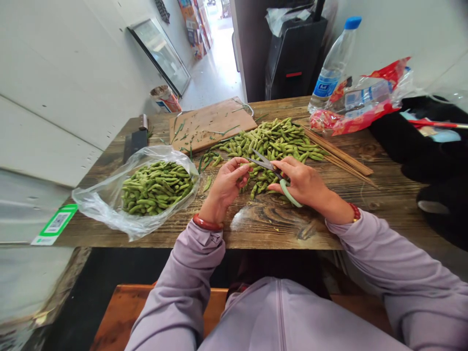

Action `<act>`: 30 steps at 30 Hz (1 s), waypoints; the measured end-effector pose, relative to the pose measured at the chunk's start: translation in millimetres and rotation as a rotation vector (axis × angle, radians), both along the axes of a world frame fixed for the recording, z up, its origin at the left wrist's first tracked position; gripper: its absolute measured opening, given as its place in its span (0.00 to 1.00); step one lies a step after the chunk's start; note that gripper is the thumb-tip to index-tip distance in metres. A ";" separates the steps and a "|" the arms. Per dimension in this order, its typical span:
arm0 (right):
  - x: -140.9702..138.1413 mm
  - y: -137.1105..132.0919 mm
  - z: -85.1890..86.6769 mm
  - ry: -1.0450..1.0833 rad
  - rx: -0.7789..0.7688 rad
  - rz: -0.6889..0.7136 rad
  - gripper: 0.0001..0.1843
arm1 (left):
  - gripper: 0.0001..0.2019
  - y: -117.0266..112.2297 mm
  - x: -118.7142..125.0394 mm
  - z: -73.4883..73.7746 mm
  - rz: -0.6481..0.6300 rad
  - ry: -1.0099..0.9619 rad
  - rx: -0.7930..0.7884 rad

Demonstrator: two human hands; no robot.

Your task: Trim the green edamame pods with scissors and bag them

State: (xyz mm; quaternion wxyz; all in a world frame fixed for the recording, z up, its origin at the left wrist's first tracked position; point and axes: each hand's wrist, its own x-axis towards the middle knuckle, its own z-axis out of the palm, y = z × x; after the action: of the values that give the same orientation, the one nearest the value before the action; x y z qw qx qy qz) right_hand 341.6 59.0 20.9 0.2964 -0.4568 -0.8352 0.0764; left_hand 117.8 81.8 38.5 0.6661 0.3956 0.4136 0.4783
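My right hand (305, 183) grips a pair of scissors (283, 187) with pale green handles. Their blades are parted and point left toward the fingertips of my left hand (228, 183). That hand is closed in a pinch on a green edamame pod, mostly hidden by the fingers. Just beyond both hands spreads a loose pile of edamame pods (274, 139), and a few lie below the scissors. To the left, a clear plastic bag (106, 212) lies open with many bagged pods (157, 187) in it.
A wooden cutting board (208, 124) with green scraps lies behind the pile. Bamboo skewers (340, 153) rest to its right. A water bottle (332, 68), a red plastic package (361, 109) and dark cloth (398, 141) occupy the right side. A dark-bladed cleaver (135, 143) lies at the left.
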 end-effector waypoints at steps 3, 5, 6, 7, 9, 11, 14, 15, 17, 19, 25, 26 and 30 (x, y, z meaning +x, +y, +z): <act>-0.4 0.3 -1.2 0.005 0.013 0.021 0.28 | 0.14 -0.7 0.0 1.0 -0.005 -0.020 -0.012; -0.2 0.7 -2.3 0.010 0.019 0.031 0.29 | 0.15 -1.3 0.8 0.9 -0.015 -0.023 -0.004; -0.1 0.9 -3.0 0.013 0.022 0.036 0.29 | 0.15 -1.5 1.2 0.5 -0.023 -0.024 0.005; 0.0 1.1 -3.6 0.017 0.025 0.042 0.29 | 0.16 -1.7 1.8 -0.1 -0.034 -0.026 0.016; 0.1 1.5 -4.7 0.026 0.029 0.054 0.30 | 0.17 -1.7 2.6 -1.9 -0.063 -0.028 0.036; 0.0 1.8 -5.5 0.033 0.032 0.064 0.30 | 0.17 -1.6 3.2 -4.0 -0.092 -0.025 0.048; -0.1 1.9 -5.5 0.040 0.038 0.076 0.30 | 0.17 -1.4 3.6 -6.1 -0.113 -0.002 0.056; -0.1 1.8 -5.2 0.040 0.042 0.078 0.29 | 0.17 -1.4 3.8 -6.4 -0.116 0.006 0.060; -0.1 1.0 -3.9 0.032 0.048 0.077 0.27 | 0.16 -1.5 4.2 -6.3 -0.119 0.013 0.067; -0.1 -0.2 -1.9 0.016 0.047 0.072 0.25 | 0.16 -1.6 4.4 -5.6 -0.117 0.008 0.072; -0.8 -3.3 1.6 -0.051 0.035 0.049 0.22 | 0.16 -1.0 3.8 -3.4 -0.077 -0.047 0.059; -1.1 -3.6 1.6 -0.062 0.029 0.043 0.22 | 0.16 -0.9 3.7 -3.1 -0.071 -0.056 0.059; -2.3 -4.9 0.8 -0.093 0.008 0.036 0.21 | 0.15 -0.5 4.8 -1.6 -0.068 -0.071 0.061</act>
State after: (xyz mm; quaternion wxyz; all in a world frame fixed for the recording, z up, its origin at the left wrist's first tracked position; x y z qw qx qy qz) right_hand 339.2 54.1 21.6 0.2578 -0.4436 -0.8565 0.0569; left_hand 122.5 81.3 36.9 0.6839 0.4121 0.3612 0.4816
